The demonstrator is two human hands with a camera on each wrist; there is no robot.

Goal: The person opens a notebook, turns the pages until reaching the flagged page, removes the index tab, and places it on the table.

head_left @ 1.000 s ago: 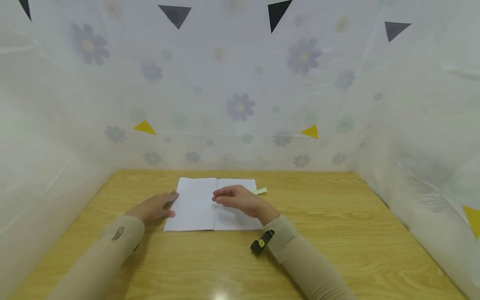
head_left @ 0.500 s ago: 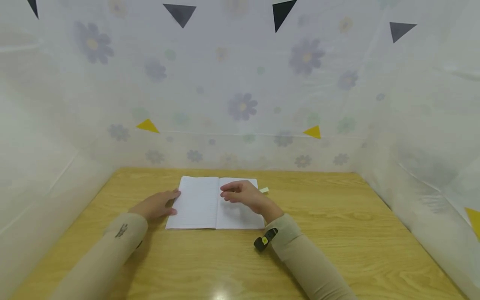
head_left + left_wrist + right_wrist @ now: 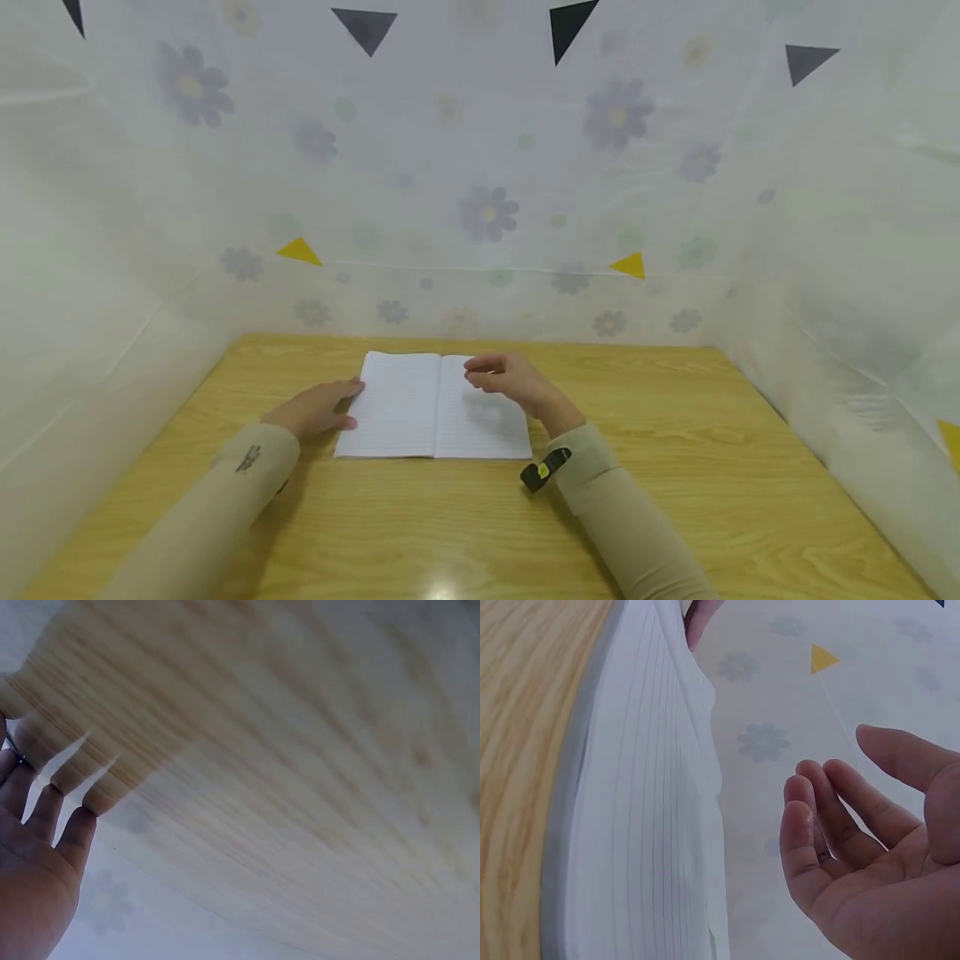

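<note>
Open notebook (image 3: 420, 408) lying flat on the wooden table (image 3: 675, 467), lined pages up, its spine running away from me near the table's far middle. My left hand (image 3: 313, 408) rests on the table at the notebook's left edge, fingers straight and relaxed, the fingertips touching or just overlapping the margin of the left page; it grasps nothing. In the left wrist view the same left hand (image 3: 34, 862) appears at the lower left with its fingers (image 3: 75, 832) extended side by side against the blurred wood grain of the table (image 3: 285, 750).

My right hand (image 3: 513, 382) hovers above the upper part of the right page, raised off the paper, casting a soft shadow on the page below it. Its fingers are loosely curled and released, holding nothing. The right wrist view confirms this: the right hand (image 3: 870, 862) shows an open palm with the fingers (image 3: 802, 832) bent gently inward, clear of the notebook (image 3: 645, 825), whose lined pages lie well to the left of the fingertips in that view. A fingertip of the left hand shows at the notebook's far edge at the top of that picture.

A small black device with a yellow mark (image 3: 545, 470) sits at my right wrist over the beige sleeve (image 3: 622, 525). A pale sheet printed with flowers and triangles (image 3: 487, 208) walls in the table behind and at both sides.
</note>
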